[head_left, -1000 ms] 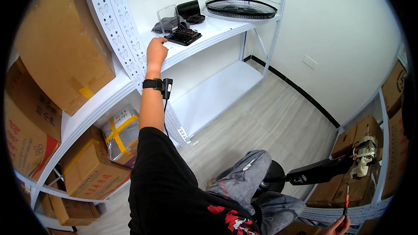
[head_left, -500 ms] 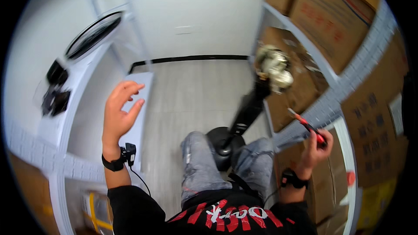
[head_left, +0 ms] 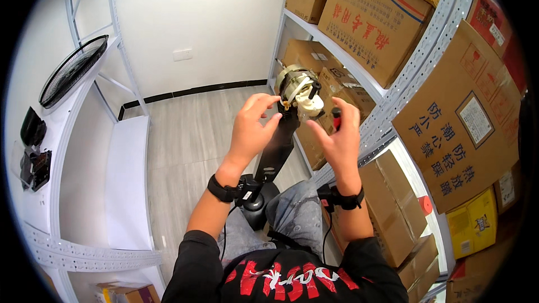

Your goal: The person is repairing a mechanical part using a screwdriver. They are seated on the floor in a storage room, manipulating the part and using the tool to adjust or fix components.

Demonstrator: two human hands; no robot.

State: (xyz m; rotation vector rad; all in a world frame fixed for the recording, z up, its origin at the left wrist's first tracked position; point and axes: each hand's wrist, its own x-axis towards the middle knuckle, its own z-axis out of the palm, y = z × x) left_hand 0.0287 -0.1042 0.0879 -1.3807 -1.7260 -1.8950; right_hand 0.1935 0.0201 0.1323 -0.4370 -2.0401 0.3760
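A pedestal fan's exposed motor head (head_left: 306, 90) tops a black pole (head_left: 275, 154), which rises from a round base (head_left: 264, 205) between my legs. The motor's metal body, cream plastic housing and some wiring are uncovered. Just to its left, my left hand (head_left: 251, 132) is open, fingers curved toward the motor, its index fingertip close to or touching it. On the other side, my right hand (head_left: 343, 140) has a screwdriver (head_left: 336, 118) tucked in its fingers, with the thumb spread toward the motor. Only part of the red and black handle shows; the shaft is hidden.
A round black fan grille (head_left: 73, 73) and dark plastic parts (head_left: 35, 129) lie on the white shelf (head_left: 84, 104) at left. Cardboard boxes (head_left: 373, 22) fill the metal rack at right. A large flattened carton (head_left: 460, 118) leans against its upright.
Both hands have come inward and flank the motor. The screwdriver came left with my right hand and turned, its tip no longer visible. The view has swung to the right.
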